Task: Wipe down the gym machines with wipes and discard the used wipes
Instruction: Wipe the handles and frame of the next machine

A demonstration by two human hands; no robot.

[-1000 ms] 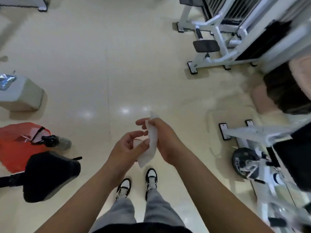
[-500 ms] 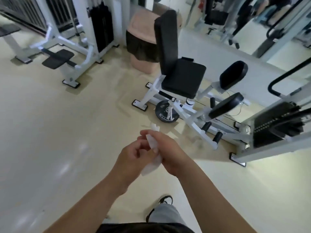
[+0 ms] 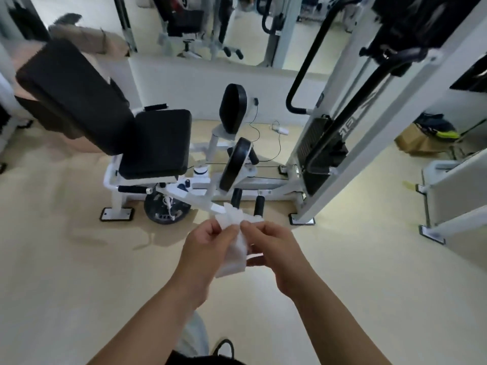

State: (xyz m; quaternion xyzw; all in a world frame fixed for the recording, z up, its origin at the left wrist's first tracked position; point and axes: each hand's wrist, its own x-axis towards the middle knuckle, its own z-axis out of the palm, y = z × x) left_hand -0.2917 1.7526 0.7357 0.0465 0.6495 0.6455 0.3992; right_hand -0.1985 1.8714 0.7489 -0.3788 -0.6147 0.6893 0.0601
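Head view: left hand (image 3: 201, 246) and right hand (image 3: 276, 248) each pinch the wipe (image 3: 234, 259) dead centre, from 9 and 3 o'clock. Looks like the unfolding step to me. Next up: spread it flat, then reach the seated machine (image 3: 155, 143) at 11 o'clock.

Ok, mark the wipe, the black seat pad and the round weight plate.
wipe (image 3: 233, 259), head view, its lower hanging fold
black seat pad (image 3: 158, 143), head view, middle of its top
round weight plate (image 3: 164, 212), head view, its front face
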